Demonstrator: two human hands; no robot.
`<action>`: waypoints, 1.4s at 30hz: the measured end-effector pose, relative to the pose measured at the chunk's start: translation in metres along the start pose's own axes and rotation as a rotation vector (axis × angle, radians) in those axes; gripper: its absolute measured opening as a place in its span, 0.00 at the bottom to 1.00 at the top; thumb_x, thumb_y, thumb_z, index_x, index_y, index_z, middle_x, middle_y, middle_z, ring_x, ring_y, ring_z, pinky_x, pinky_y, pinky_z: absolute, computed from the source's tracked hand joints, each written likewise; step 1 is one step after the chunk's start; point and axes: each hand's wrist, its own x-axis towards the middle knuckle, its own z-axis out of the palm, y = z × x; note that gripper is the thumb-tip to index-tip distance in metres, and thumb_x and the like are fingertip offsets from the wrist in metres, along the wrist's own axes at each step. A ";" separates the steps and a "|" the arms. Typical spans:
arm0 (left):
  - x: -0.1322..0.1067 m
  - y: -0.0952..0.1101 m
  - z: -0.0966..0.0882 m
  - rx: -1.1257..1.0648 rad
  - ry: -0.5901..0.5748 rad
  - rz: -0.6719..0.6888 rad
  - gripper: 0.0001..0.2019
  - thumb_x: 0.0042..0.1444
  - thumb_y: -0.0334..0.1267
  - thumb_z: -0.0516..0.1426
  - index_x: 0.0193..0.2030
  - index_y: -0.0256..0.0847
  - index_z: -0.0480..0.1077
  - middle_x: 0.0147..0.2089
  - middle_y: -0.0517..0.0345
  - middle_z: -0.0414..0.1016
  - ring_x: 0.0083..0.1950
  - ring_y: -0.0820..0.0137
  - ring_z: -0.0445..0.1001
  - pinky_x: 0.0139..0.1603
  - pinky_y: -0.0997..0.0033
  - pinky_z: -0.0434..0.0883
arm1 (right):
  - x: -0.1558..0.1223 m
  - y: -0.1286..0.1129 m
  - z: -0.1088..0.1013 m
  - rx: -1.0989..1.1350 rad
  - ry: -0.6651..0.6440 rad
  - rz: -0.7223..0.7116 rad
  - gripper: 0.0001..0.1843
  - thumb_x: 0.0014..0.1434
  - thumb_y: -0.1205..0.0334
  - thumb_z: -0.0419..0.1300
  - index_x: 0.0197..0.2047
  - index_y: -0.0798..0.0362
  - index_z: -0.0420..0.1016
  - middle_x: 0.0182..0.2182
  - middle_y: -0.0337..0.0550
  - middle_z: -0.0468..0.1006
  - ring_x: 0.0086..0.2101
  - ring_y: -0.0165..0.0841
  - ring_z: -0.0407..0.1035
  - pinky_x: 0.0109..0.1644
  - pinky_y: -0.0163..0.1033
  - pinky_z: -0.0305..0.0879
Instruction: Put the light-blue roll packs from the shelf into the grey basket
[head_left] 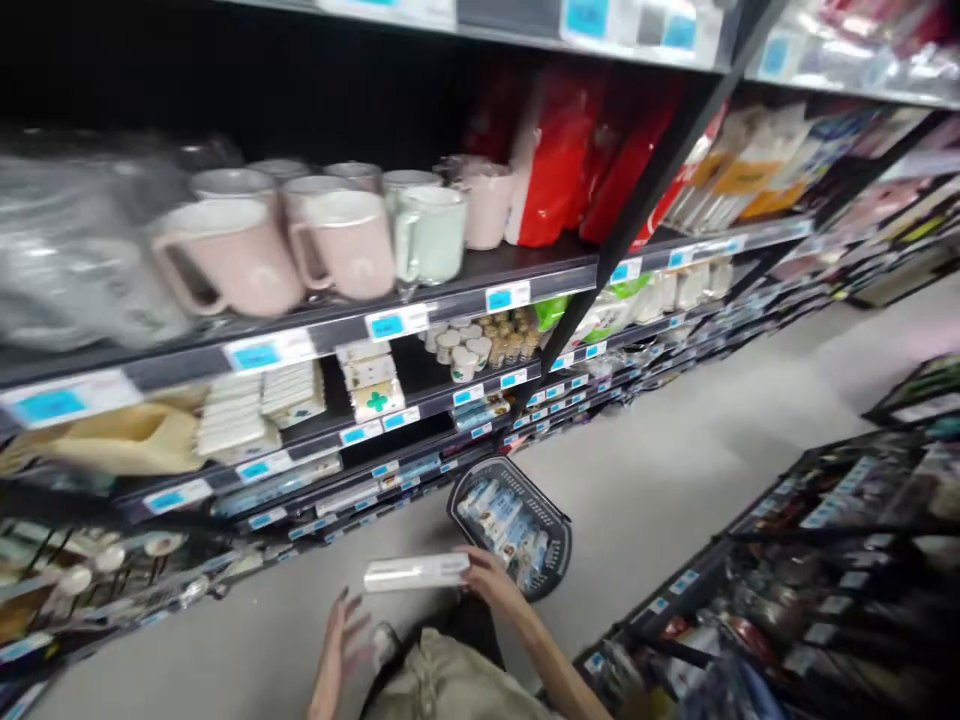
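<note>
The right hand gripped one end of a slim white pack, held out in front of the shopper. From where I stood, the left hand hung spread, apart from it. A dark basket of packages sat on the floor, near the shelves.

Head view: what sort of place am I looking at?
Most likely a shop aisle: mugs stand grouped on a shelf, blue-and-white labels run along the shelf edges, and a carrying basket holds packets.
</note>
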 end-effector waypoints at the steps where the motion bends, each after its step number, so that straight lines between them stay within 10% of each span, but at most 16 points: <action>1: -0.005 0.001 -0.009 -0.134 -0.057 0.018 0.30 0.44 0.75 0.62 0.50 0.66 0.74 0.53 0.62 0.84 0.66 0.46 0.78 0.50 0.43 0.80 | -0.006 -0.007 0.021 -0.013 -0.068 -0.011 0.17 0.42 0.59 0.68 0.38 0.41 0.87 0.33 0.44 0.85 0.31 0.46 0.80 0.32 0.48 0.75; 7: -0.029 0.026 -0.056 -0.567 -0.115 0.251 0.25 0.42 0.56 0.68 0.43 0.45 0.75 0.42 0.49 0.86 0.57 0.48 0.82 0.53 0.53 0.78 | -0.036 -0.029 0.124 -0.184 -0.078 -0.115 0.26 0.56 0.40 0.65 0.52 0.46 0.84 0.40 0.50 0.85 0.34 0.43 0.78 0.30 0.43 0.73; 13: -0.043 0.011 -0.097 -0.701 -0.112 0.307 0.19 0.45 0.52 0.65 0.39 0.41 0.74 0.39 0.51 0.85 0.48 0.55 0.84 0.52 0.61 0.75 | -0.060 -0.016 0.176 -0.452 0.122 -0.155 0.35 0.63 0.30 0.54 0.41 0.54 0.85 0.34 0.49 0.84 0.28 0.37 0.71 0.23 0.36 0.63; 18: -0.054 -0.011 -0.134 -0.683 -0.073 0.336 0.21 0.50 0.54 0.64 0.43 0.41 0.73 0.45 0.49 0.85 0.51 0.57 0.82 0.50 0.63 0.75 | -0.071 -0.002 0.205 -0.550 0.100 -0.178 0.30 0.62 0.35 0.57 0.38 0.54 0.86 0.25 0.42 0.78 0.21 0.33 0.62 0.21 0.36 0.59; 23: -0.054 -0.018 -0.168 -0.540 -0.088 0.301 0.28 0.52 0.63 0.63 0.48 0.42 0.73 0.46 0.50 0.81 0.44 0.60 0.80 0.38 0.67 0.74 | -0.083 -0.002 0.223 -0.501 0.012 -0.395 0.22 0.64 0.39 0.62 0.39 0.50 0.83 0.37 0.48 0.86 0.38 0.42 0.77 0.42 0.43 0.74; 32: -0.049 -0.020 -0.163 -0.549 0.078 0.437 0.16 0.52 0.51 0.62 0.39 0.41 0.73 0.40 0.52 0.81 0.44 0.63 0.80 0.47 0.66 0.74 | -0.085 0.017 0.223 -0.160 -0.016 -0.214 0.27 0.56 0.40 0.71 0.52 0.47 0.78 0.55 0.52 0.84 0.50 0.43 0.79 0.53 0.48 0.75; 37: -0.057 -0.022 -0.172 -0.344 -0.246 0.400 0.16 0.48 0.44 0.65 0.44 0.39 0.78 0.48 0.48 0.84 0.48 0.59 0.81 0.48 0.65 0.74 | -0.078 0.025 0.220 -0.132 0.135 -0.166 0.32 0.55 0.34 0.70 0.53 0.47 0.76 0.50 0.50 0.85 0.45 0.42 0.80 0.41 0.42 0.75; 42: -0.066 -0.028 -0.170 -0.008 -0.713 0.223 0.26 0.49 0.43 0.73 0.54 0.39 0.79 0.53 0.45 0.84 0.52 0.56 0.82 0.51 0.64 0.74 | -0.084 0.014 0.228 -0.170 0.053 -0.243 0.27 0.53 0.35 0.73 0.45 0.45 0.74 0.53 0.49 0.84 0.51 0.45 0.80 0.51 0.47 0.77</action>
